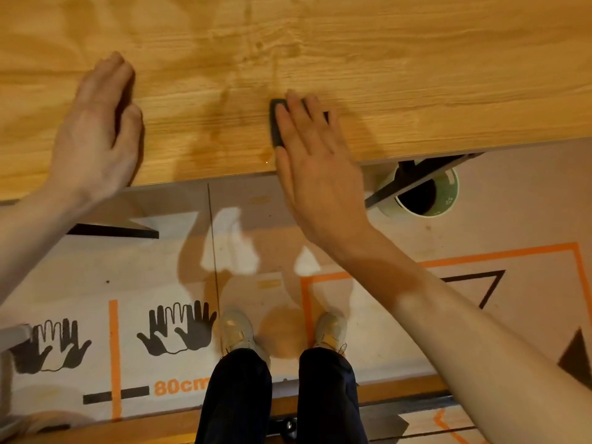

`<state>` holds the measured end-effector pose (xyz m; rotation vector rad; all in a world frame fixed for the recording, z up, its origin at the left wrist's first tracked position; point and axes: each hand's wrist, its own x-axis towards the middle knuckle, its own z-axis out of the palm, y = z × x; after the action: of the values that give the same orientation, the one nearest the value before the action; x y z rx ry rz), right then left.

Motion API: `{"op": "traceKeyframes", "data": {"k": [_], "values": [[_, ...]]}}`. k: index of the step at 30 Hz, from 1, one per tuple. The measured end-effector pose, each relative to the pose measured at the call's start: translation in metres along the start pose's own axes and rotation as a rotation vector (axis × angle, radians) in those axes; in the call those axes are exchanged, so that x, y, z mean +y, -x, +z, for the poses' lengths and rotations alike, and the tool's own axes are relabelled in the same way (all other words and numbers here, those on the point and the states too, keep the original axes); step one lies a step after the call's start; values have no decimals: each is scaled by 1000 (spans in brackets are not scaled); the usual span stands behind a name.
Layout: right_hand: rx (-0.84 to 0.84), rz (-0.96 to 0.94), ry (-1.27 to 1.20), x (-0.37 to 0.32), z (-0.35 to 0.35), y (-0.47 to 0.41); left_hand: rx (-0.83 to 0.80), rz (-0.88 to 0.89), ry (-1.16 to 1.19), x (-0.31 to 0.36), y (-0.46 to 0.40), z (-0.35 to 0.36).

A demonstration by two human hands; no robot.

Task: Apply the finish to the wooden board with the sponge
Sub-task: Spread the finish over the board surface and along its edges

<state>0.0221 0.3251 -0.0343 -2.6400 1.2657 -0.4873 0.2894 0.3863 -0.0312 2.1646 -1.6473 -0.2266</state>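
The dark grey sponge lies flat on the wooden board near its front edge — a thin rectangular pad, mostly hidden beneath the right hand, whose straight fingers press it down. Left of the sponge the golden, grain-streaked board looks darker and glossy, and farther left the left hand rests flat with fingers straight.

A: What covers the floor?
B: Protective sheeting, printed with black hand outlines, orange lines and "80cm".

A: Other items?
B: A green-rimmed cup on the sheeting; black support bars cross above it. Warm light, soft shadows.
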Motion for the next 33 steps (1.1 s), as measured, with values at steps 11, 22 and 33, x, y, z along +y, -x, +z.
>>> {"op": "traceKeyframes", "data": {"k": [11, 22, 33], "values": [[-266, -87, -39, 90, -52, 20, 22, -2, -11, -3, 2, 4], [87, -194, 40, -46, 34, 2, 6, -48, 3, 0, 0, 3], [-112, -81, 55, 22, -10, 21, 26, -33, -10, 3, 3, 3]]}}
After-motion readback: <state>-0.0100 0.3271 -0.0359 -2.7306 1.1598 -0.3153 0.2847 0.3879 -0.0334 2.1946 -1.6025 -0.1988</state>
